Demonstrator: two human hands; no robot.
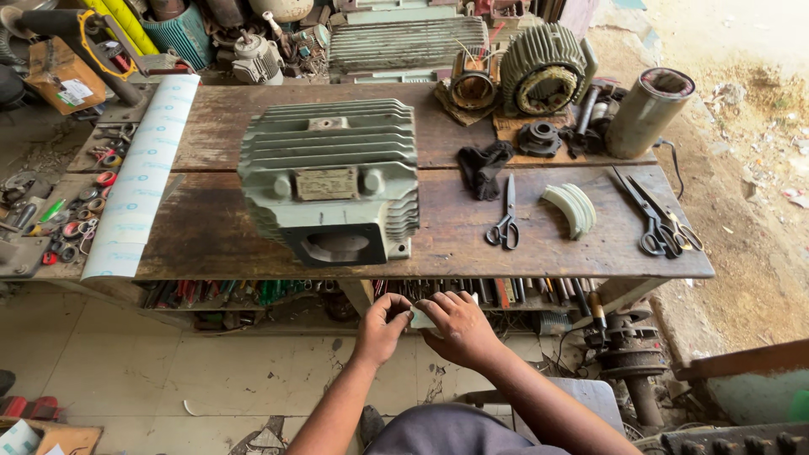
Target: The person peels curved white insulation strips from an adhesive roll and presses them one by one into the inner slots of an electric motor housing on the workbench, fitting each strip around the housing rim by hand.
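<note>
Fingertips of left hand (381, 327) and right hand (459, 327) pressed together on a small pale slip (421, 318), pinched between both hands just below the near edge of the wooden workbench (539, 240). Directly above on the bench, a finned grey motor housing (330, 179); to its right black scissors (505, 217), a stack of curved pale pieces (571, 207), a dark rag (484, 165) and more shears (657, 217). Along the left edge a long white sheet roll (139, 181), near the far right corner a metal cylinder (649, 112).
</note>
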